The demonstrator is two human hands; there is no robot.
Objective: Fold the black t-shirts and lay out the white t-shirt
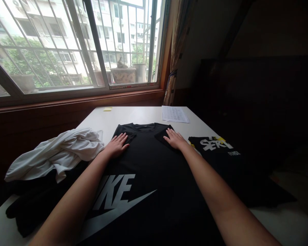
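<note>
A black T-shirt point(154, 164) with a large grey logo lies spread on the white table, its collar toward the far edge. Both of its sleeves are folded inward over the body. On the left sleeve rests my left hand point(117, 145), flat with the fingers extended. My right hand point(175, 138) lies flat on the right sleeve near the shoulder, its fingers slightly spread. Neither hand grips anything. The lower part of the shirt runs toward me between my forearms.
A crumpled white cloth point(59, 153) lies over dark fabric point(43, 194) at left. Another black shirt point(228, 164) with white and yellow print is at right. Papers point(175, 114) and a yellow note point(107, 109) lie near the table's point(138, 114) far edge, below a barred window.
</note>
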